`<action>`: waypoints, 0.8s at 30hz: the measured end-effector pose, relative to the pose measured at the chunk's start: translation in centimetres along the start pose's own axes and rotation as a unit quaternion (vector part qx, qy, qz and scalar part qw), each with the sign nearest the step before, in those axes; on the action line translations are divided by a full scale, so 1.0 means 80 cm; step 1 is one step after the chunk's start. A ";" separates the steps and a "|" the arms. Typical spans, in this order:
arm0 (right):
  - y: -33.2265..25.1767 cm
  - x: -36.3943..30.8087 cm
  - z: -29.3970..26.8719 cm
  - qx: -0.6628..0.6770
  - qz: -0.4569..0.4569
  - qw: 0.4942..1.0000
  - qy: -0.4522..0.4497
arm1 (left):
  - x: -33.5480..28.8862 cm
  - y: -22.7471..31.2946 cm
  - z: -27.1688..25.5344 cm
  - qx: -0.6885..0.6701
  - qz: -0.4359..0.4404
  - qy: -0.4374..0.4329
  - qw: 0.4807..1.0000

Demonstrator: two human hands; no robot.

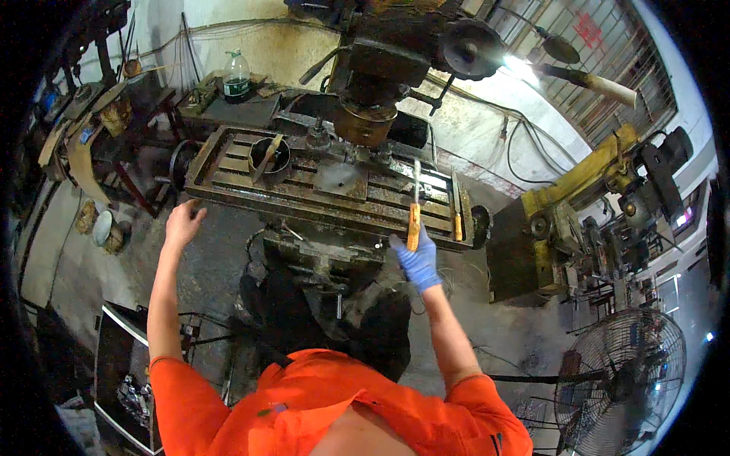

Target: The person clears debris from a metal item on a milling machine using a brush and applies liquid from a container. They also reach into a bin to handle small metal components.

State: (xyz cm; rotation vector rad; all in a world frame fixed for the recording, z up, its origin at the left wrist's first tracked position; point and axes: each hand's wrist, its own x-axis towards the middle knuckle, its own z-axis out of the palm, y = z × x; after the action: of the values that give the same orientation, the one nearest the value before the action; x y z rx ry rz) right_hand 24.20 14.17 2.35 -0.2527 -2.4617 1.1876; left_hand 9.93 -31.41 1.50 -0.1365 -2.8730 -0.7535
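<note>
My right hand [418, 262], in a blue glove, is closed round the lower end of an orange-handled tool [414, 226]. Its straight metal shaft points away from me over the right part of the slotted machine table [266, 196]; the exact kind is unclear. Just right of it, a long thin tool with a yellow handle [458, 226], like a file, lies on the table. My bare left hand [184, 223] hangs off the table's near left corner, fingers apart and holding nothing. A dark round pot [283, 158] with a brush-like wooden handle [268, 156] stands on the table's left part.
The milling machine's head [366, 121] hangs over the table's middle, with a handwheel [479, 219] at its right end. A plastic bottle [236, 85] stands on the bench behind. At right are a yellow machine [547, 197] and a large fan [620, 384]; a metal bin [122, 380] is lower left.
</note>
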 end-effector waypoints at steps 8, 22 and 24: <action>-0.082 0.086 0.030 -0.418 0.031 0.874 -0.246 | -0.044 -0.054 0.010 -0.076 -0.011 -0.001 0.997; -0.094 0.078 0.036 -0.308 -0.063 0.880 -0.357 | -0.046 -0.003 0.033 -0.316 -0.051 -0.119 0.940; -0.100 0.024 0.028 -0.272 -0.115 0.883 -0.365 | -0.056 0.011 0.064 -0.406 -0.071 -0.139 0.901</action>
State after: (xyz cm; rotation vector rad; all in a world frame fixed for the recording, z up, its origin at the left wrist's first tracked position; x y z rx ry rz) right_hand 21.55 8.21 7.85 0.4181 -3.3251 0.4978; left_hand 13.74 -28.33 -3.27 -0.1405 -2.6092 -2.0668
